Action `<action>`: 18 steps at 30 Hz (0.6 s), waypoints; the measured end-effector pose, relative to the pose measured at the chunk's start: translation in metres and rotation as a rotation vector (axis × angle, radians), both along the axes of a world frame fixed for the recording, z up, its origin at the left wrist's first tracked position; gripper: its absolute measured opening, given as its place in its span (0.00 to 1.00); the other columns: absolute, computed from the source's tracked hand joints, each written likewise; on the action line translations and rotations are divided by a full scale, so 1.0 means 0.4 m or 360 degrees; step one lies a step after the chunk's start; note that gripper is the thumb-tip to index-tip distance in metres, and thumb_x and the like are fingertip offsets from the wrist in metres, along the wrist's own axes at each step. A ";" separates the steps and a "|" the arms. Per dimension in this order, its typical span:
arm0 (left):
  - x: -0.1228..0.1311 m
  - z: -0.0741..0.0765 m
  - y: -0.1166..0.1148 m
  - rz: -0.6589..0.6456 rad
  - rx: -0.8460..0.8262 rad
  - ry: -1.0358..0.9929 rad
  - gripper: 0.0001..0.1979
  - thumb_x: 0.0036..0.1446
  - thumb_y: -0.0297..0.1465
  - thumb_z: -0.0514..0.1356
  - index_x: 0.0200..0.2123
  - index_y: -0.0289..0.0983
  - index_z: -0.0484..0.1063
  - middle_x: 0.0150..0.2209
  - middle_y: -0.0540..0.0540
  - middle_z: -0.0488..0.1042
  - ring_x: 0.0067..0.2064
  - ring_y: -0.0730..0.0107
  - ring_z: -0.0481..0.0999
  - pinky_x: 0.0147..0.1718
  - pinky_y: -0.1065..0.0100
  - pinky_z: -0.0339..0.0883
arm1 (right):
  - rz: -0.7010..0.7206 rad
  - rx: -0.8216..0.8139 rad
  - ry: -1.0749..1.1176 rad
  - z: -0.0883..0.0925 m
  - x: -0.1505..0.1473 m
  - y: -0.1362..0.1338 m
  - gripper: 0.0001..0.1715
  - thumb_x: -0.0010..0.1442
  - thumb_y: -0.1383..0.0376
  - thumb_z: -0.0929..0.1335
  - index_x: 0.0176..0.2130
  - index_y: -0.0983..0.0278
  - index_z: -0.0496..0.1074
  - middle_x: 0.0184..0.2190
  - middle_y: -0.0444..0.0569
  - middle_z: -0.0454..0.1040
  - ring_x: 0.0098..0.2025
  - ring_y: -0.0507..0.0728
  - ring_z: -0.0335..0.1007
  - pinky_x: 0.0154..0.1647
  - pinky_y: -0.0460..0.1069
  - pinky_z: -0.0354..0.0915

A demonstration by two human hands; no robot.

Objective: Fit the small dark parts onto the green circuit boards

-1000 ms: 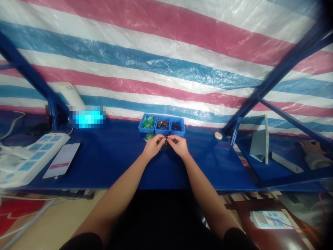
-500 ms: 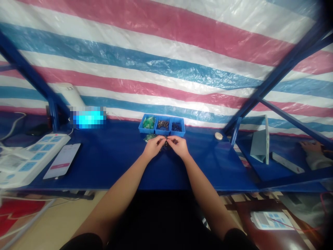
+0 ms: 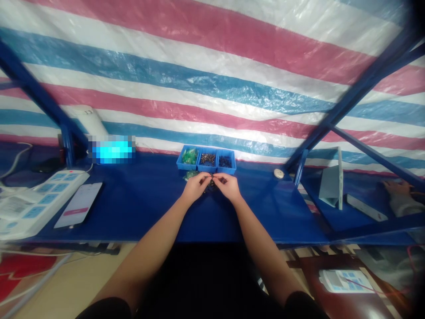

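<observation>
My left hand (image 3: 195,186) and my right hand (image 3: 227,185) meet over the blue table (image 3: 149,208), fingertips pinched together on a tiny dark part (image 3: 211,177) too small to name. Under the hands lies a small heap of dark pieces (image 3: 211,186), and some green pieces (image 3: 189,175) lie just left of it. Right behind the hands stand three joined blue bins (image 3: 206,167): the left one holds green parts (image 3: 189,156), the middle one dark metal bits (image 3: 208,158), the right one dark bits (image 3: 225,161).
A phone (image 3: 79,204) lies face up at the left beside a white power strip (image 3: 36,201). A small round object (image 3: 279,173) sits to the right of the bins. Another person's hand (image 3: 396,188) rests at the far right near an upright grey panel (image 3: 332,182). A striped tarp hangs behind.
</observation>
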State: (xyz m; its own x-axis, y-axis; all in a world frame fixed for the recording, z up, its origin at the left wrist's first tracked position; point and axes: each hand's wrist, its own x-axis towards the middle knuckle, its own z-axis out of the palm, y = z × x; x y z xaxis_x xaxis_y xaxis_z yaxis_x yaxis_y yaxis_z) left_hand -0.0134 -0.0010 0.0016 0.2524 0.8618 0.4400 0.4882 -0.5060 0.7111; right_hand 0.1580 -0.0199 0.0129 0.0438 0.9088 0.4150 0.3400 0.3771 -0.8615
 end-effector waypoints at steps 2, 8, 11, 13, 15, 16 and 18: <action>0.000 0.002 -0.002 -0.0010 0.0003 -0.0001 0.12 0.62 0.40 0.55 0.39 0.40 0.74 0.29 0.52 0.75 0.28 0.74 0.73 0.29 0.73 0.64 | -0.0004 -0.0002 0.0004 -0.001 0.000 0.000 0.13 0.54 0.58 0.69 0.38 0.62 0.78 0.34 0.48 0.80 0.32 0.56 0.75 0.33 0.49 0.70; 0.002 -0.002 -0.002 -0.0013 0.0016 -0.0055 0.13 0.61 0.41 0.56 0.41 0.40 0.74 0.25 0.53 0.73 0.25 0.74 0.72 0.28 0.73 0.66 | 0.0000 0.0019 0.0005 -0.008 0.002 0.003 0.13 0.55 0.58 0.69 0.38 0.63 0.79 0.35 0.49 0.80 0.31 0.55 0.74 0.33 0.48 0.69; 0.000 -0.006 0.000 -0.0059 0.0049 -0.0068 0.13 0.61 0.40 0.56 0.43 0.40 0.75 0.25 0.53 0.73 0.24 0.75 0.71 0.28 0.73 0.67 | 0.0012 0.0017 0.0005 -0.011 0.004 0.004 0.14 0.56 0.58 0.69 0.39 0.63 0.78 0.35 0.49 0.80 0.31 0.55 0.74 0.32 0.48 0.69; 0.000 -0.008 0.002 -0.0113 0.0076 -0.0058 0.14 0.61 0.39 0.56 0.46 0.40 0.75 0.26 0.52 0.74 0.25 0.75 0.72 0.29 0.72 0.68 | 0.0035 0.0011 -0.0014 -0.011 0.005 0.003 0.14 0.57 0.57 0.68 0.39 0.63 0.78 0.34 0.48 0.80 0.31 0.55 0.74 0.32 0.48 0.68; -0.001 -0.011 0.004 -0.0173 0.0111 -0.0039 0.16 0.61 0.38 0.56 0.49 0.41 0.74 0.29 0.50 0.76 0.27 0.74 0.73 0.32 0.71 0.70 | 0.0056 0.0001 -0.0048 -0.011 0.005 0.001 0.14 0.58 0.56 0.68 0.37 0.63 0.79 0.33 0.48 0.79 0.29 0.54 0.73 0.31 0.47 0.67; 0.000 -0.013 0.005 -0.0198 0.0135 -0.0037 0.16 0.61 0.38 0.57 0.50 0.41 0.74 0.31 0.49 0.78 0.28 0.73 0.75 0.33 0.70 0.71 | 0.0065 -0.0007 -0.0061 -0.010 0.005 0.001 0.15 0.58 0.56 0.67 0.36 0.62 0.78 0.32 0.47 0.79 0.29 0.54 0.72 0.31 0.47 0.67; 0.000 -0.017 0.009 -0.0237 0.0196 -0.0048 0.16 0.61 0.37 0.56 0.51 0.41 0.74 0.39 0.47 0.79 0.35 0.69 0.78 0.39 0.67 0.72 | 0.0089 -0.0024 -0.0061 -0.009 0.003 -0.001 0.15 0.58 0.55 0.67 0.34 0.63 0.78 0.30 0.47 0.79 0.28 0.54 0.72 0.30 0.47 0.66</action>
